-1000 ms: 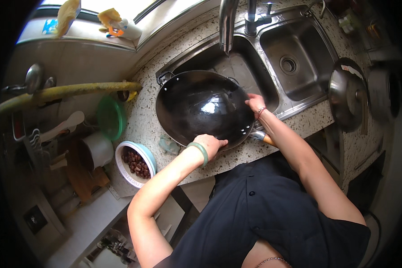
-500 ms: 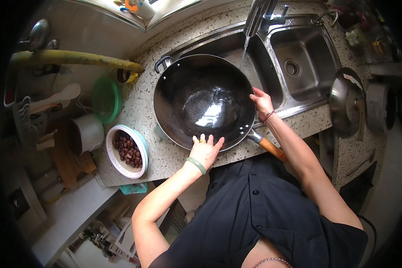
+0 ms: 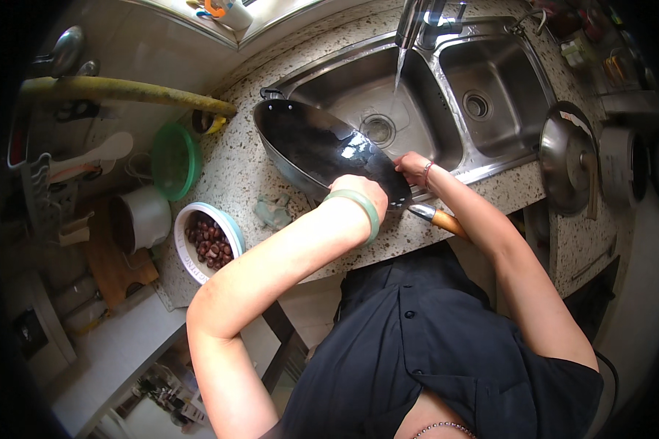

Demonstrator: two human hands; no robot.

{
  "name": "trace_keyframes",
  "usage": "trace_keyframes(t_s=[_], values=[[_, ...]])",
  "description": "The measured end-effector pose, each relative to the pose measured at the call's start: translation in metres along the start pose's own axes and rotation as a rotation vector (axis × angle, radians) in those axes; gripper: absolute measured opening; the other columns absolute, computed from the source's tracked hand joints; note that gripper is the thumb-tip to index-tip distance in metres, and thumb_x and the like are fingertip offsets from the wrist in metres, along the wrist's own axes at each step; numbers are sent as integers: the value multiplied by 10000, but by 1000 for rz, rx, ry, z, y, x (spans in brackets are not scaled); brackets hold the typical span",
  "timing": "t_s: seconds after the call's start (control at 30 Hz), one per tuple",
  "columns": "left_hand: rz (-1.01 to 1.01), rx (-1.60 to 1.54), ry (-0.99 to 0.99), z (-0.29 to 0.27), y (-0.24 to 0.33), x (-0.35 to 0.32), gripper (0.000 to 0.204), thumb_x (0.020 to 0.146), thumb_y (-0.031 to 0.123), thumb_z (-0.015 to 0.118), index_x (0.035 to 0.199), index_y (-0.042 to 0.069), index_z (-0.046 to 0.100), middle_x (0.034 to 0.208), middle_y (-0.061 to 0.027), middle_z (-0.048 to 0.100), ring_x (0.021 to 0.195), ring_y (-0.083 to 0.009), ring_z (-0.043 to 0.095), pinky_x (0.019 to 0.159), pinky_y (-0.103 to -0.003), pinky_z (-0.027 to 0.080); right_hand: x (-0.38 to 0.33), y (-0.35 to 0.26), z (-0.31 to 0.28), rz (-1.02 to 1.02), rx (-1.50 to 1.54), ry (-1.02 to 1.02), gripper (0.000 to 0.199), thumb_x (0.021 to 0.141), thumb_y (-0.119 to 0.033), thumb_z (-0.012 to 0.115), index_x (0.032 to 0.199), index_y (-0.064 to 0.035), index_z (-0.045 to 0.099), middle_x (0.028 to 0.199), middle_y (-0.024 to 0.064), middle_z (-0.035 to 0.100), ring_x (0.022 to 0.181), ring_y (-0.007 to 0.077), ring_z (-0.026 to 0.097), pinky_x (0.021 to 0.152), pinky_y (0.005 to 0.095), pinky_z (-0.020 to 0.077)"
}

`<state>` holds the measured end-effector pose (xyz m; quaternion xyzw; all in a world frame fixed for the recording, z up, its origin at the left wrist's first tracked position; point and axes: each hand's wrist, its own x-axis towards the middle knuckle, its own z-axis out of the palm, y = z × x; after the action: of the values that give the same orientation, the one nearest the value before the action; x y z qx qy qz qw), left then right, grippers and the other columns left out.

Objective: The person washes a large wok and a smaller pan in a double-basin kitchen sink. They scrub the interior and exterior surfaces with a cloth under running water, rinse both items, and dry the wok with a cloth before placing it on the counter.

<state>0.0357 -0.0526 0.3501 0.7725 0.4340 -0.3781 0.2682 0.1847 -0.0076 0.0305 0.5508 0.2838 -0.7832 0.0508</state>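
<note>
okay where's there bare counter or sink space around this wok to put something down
Free: the right sink basin, bare steel around its drain, and the speckled counter between it and the steel pot lid. Crowded: the left basin, with water running and the tilted wok over it, held by the left hand and right hand. The counter left holds a green lid and a chestnut bowl.

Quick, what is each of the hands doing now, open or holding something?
Left hand: closed on the near rim of the black wok.
Right hand: gripping the wok's rim beside its handle.
</note>
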Motion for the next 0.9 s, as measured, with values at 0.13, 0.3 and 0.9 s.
trace_keyframes(t_s=[0.13,0.3,0.9], values=[[3,20,5,8,-2,2,186,795,93,560,869,67,729,897,-141,703,874,-269,689,757,-359,543,-9,-7,5,26,52,41,193,899,-33,457,989,-42,627,634,-19,444,501,107,374,462,271,368],[-35,-14,135,50,-1,5,192,810,126,536,829,116,727,821,-110,701,804,-274,691,714,-369,544,-6,2,-7,-114,243,27,159,870,-18,510,970,-38,632,780,36,594,656,142,559,584,295,488],[-206,-165,865,237,-18,10,487,831,101,491,1299,228,543,1242,-118,572,1161,-324,527,1035,-470,389,-110,-50,40,-668,270,318,360,827,-14,630,1164,-89,529,855,12,657,649,40,562,482,169,378]])
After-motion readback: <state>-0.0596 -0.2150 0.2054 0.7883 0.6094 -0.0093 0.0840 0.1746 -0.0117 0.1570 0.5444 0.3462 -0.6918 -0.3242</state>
